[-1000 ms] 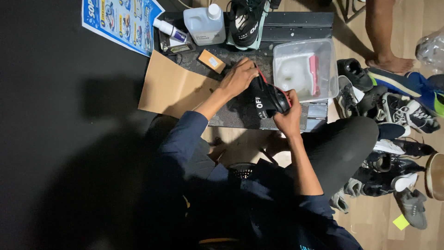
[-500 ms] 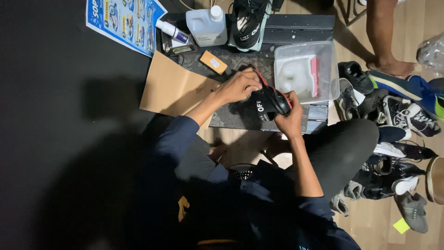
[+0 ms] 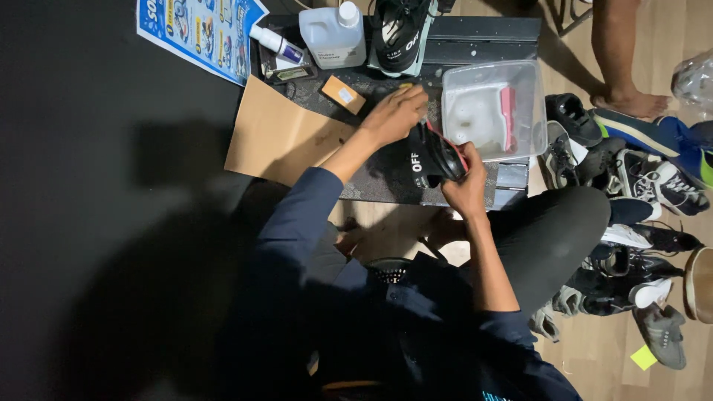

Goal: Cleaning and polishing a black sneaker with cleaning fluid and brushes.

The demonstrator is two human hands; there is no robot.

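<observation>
- Nearest the camera, the person's dark blue sleeves and bent knees frame a low dark work board (image 3: 386,178).
- The right hand (image 3: 466,189) is closed around the heel end of a black shoe (image 3: 431,157), held tipped on its side just above the board, beside the clear tub.
- The left hand (image 3: 394,115) lies curled over the shoe's toe end, fingers closed; something small and yellowish shows at its fingertips, too small to identify.
- The shoe looks light, with a soft upper that would give under pressure and a stiffer sole; I judge the firm heel and sole edge the surest places to grip, as the right hand does. If wet, it may be slippery.
- Left of the hands a sheet of brown cardboard (image 3: 278,137) lies flat, with a small orange box (image 3: 343,93) just beyond.
- Right of the shoe, a clear plastic tub (image 3: 529,111) holds foamy water and a pink brush (image 3: 508,117).
- Farther off stand a white jug (image 3: 333,33), a small bottle (image 3: 276,43) and another black shoe (image 3: 397,33).
- To the right a pile of shoes (image 3: 631,186) covers the floor, near another person's bare foot (image 3: 627,100).
</observation>
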